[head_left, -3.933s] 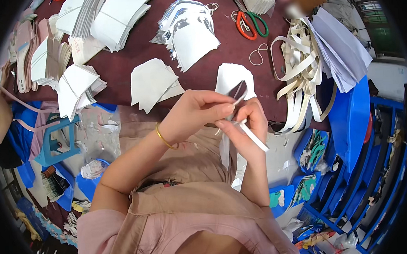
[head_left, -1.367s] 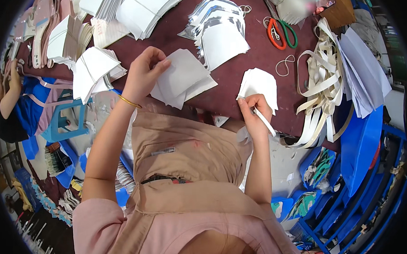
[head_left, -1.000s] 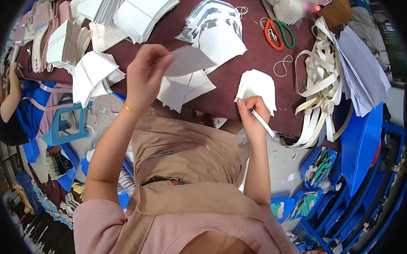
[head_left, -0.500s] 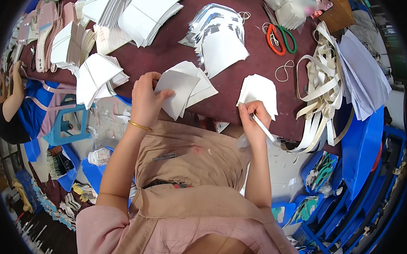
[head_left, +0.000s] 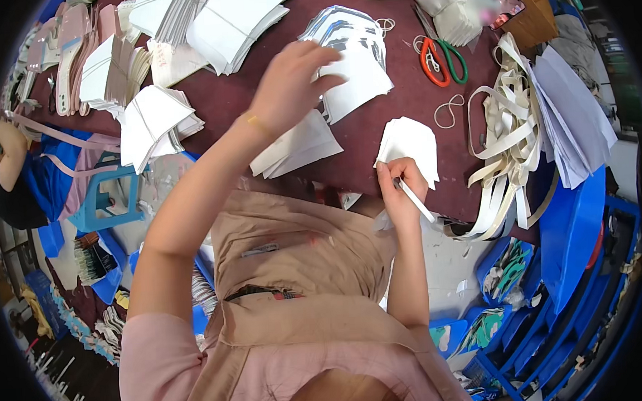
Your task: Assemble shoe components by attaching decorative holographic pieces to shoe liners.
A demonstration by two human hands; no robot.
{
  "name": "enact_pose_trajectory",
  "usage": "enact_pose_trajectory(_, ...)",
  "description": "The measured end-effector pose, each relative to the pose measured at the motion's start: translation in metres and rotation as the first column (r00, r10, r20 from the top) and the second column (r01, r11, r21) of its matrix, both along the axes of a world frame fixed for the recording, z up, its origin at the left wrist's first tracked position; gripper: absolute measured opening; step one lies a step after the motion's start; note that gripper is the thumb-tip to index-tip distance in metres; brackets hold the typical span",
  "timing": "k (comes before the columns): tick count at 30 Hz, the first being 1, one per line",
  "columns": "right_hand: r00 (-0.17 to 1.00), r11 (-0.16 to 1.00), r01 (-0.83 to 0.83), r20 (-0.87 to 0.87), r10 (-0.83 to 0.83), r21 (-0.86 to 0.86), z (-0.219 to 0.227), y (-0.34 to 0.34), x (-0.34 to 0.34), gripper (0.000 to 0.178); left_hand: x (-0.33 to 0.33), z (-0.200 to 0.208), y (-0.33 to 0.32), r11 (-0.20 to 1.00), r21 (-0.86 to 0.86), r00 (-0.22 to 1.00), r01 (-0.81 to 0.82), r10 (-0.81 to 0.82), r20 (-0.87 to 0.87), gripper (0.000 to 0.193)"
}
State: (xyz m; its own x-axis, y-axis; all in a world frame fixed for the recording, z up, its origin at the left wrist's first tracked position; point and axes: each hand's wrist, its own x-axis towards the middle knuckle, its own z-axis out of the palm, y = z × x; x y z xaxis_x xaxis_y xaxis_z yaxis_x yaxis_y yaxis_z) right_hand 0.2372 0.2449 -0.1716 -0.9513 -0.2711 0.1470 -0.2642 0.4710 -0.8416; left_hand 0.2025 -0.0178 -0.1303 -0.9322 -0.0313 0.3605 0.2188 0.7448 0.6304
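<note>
My left hand (head_left: 294, 87) hovers with fingers apart and nothing in it, at the left side of a fanned stack of white cut pieces (head_left: 355, 84) with dark markings on its layered edges. Under my left wrist, a few loose white pieces (head_left: 301, 150) overlap at the table's near edge. My right hand (head_left: 403, 187) grips a slim white pen-like stick (head_left: 415, 201), its tip hidden by the fingers. Those fingers rest at the lower edge of a small pile of white cut pieces (head_left: 408, 145).
Tied bundles of white pieces (head_left: 234, 25) lie at the far left of the dark red table (head_left: 432, 117). Scissors with red and green handles (head_left: 444, 62) and a loose cord loop (head_left: 448, 112) lie to the right, near hanging cream straps (head_left: 508, 135). Another person's arm (head_left: 9, 153) shows at far left.
My left hand has let go of the loose white pieces near the edge and moved up and right to the fanned stack. My right hand has stayed in place with the stick.
</note>
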Motion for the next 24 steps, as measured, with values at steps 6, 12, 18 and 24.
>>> enact_pose_trajectory(6, 1.000, 0.999, -0.014, 0.001, 0.014, -0.048, -0.004, -0.004, -0.002, 0.026, -0.063, -0.030, 0.023, 0.968, -0.119, 0.974, -0.221, 0.225, 0.024, 0.035)
enact_pose_trajectory(12, 1.000, 1.000, -0.009, -0.004, 0.009, -0.028, -0.002, -0.002, 0.000, 0.024, -0.054, -0.035, 0.018, 0.951, 0.285, 0.980, -0.117, 0.158, -0.125, 0.019)
enact_pose_trajectory(18, 0.981, 0.985, -0.171, -0.096, 0.169, -0.012, 0.033, -0.015, 0.006, 0.019, -0.030, -0.026, 0.017, 0.933, 0.350, 0.982, -0.081, 0.135, -0.133, 0.011)
enact_pose_trajectory(24, 0.988, 0.975, -0.155, -0.003, 0.156, -0.157, 0.064, -0.033, -0.013, 0.013, -0.007, 0.000, 0.039, 0.953, 0.300, 0.999, 0.048, -0.045, -0.016, 0.018)
